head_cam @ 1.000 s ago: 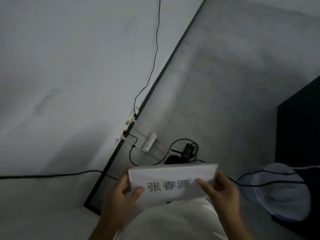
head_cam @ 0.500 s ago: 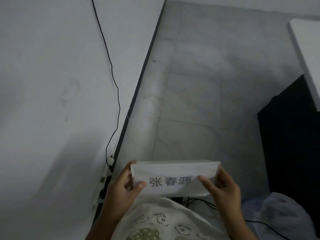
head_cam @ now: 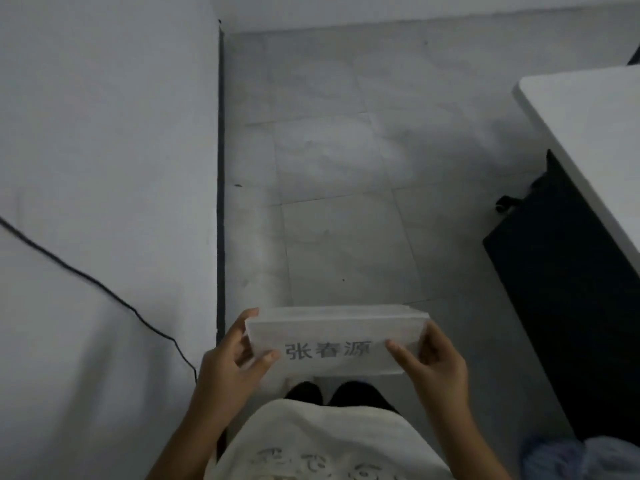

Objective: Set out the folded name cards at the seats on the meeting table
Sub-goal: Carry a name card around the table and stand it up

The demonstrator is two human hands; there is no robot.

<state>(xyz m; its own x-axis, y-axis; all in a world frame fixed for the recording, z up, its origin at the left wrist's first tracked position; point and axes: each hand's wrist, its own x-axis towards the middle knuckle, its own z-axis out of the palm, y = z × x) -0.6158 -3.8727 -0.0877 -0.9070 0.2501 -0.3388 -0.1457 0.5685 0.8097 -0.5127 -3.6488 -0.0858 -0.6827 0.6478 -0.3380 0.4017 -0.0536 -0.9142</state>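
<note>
I hold a stack of white folded name cards [head_cam: 332, 329] in front of my body, low in the view; the top card shows three printed characters. My left hand [head_cam: 232, 362] grips its left end, thumb on the face. On the right end my right hand [head_cam: 433, 362] does the same. The white meeting table [head_cam: 588, 133] shows only as a corner at the right edge, well away from the cards.
A white wall [head_cam: 104, 168] with a dark skirting strip [head_cam: 220, 185] runs along the left; a black cable [head_cam: 104, 289] hangs across it. A black panel [head_cam: 568, 289] stands under the table. Grey tiled floor [head_cam: 346, 168] stretches ahead. A bluish bundle [head_cam: 561, 459] lies bottom right.
The view has swung up and to the right: the wall sockets and floor cables have left the frame and the table corner has come in. Both hands keep the same grip on the cards.
</note>
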